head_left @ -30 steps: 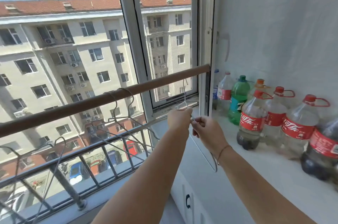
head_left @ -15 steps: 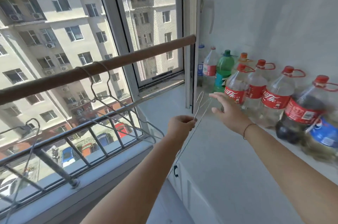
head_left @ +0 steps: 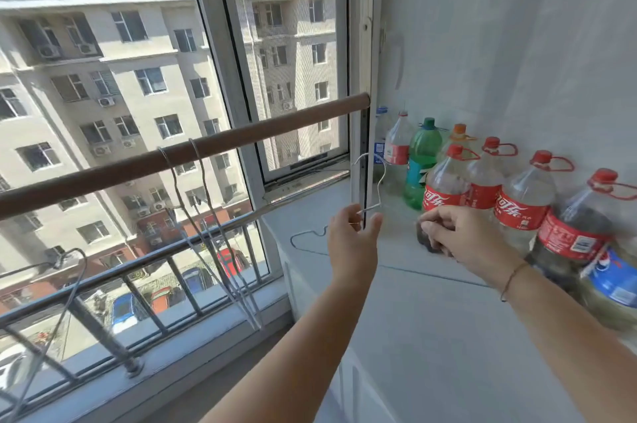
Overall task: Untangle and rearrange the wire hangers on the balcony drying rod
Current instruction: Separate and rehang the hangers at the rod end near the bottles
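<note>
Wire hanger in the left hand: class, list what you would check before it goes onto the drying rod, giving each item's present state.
1. Left hand grips the wire hanger: ok.
2. Its hook points up, free of other wires: ok.
3. Right hand is clear of the hanger: ok.
4. Drying rod has a bare stretch to the right of the two hung hangers: ok.
5. Those two hangers are untangled from each other: cannot tell, since their wires overlap.
</note>
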### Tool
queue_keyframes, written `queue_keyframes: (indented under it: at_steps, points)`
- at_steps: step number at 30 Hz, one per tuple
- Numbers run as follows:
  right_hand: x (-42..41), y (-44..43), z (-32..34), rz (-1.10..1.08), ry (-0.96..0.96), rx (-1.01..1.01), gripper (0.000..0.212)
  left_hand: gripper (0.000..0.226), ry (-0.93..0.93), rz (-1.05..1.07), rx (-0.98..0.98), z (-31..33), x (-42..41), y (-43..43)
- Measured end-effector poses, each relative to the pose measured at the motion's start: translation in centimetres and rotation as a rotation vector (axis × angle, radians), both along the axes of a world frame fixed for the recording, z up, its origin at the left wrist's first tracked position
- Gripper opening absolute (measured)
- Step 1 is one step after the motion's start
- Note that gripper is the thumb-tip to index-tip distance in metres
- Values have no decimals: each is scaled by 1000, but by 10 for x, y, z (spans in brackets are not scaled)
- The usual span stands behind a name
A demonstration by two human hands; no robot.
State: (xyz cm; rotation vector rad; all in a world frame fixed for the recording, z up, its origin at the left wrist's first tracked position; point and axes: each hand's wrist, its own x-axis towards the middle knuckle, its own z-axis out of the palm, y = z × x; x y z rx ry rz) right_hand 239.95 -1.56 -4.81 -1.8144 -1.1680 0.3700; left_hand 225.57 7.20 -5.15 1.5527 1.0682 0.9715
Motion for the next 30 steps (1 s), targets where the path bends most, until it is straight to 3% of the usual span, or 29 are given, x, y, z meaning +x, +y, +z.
queue_keyframes:
  at_steps: [3, 6, 8, 11, 15, 19, 25, 30]
  points:
    - [-19, 8, 26, -73, -80, 127, 12, 49, -171, -84, -44, 32, 8, -7]
    - [-30, 21, 47, -88, -88, 203, 15, 31, -216, -156, 16, 63, 14, -6]
    - [-31, 35, 56, -88, -60, 231, 18, 37, -215, -171, 5, 80, 18, -1]
    - [-27, 59, 66, -104, -33, 206, 24, 10, -184, -150, 13, 93, 19, 11]
    - [-27, 82, 66, -93, 16, 132, 30, 26, -181, -185, -125, 98, 21, 28]
    - [-28, 87, 60, -101, 3, 100, 27, 22, -150, -238, -207, 94, 23, 34]
    - [-24, 84, 59, -138, 43, 78, 28, 8, -159, -313, -212, 90, 32, 33]
    - [-30, 78, 54, -173, -104, 19, 33, 8, -129, -239, -157, 82, 14, 30]
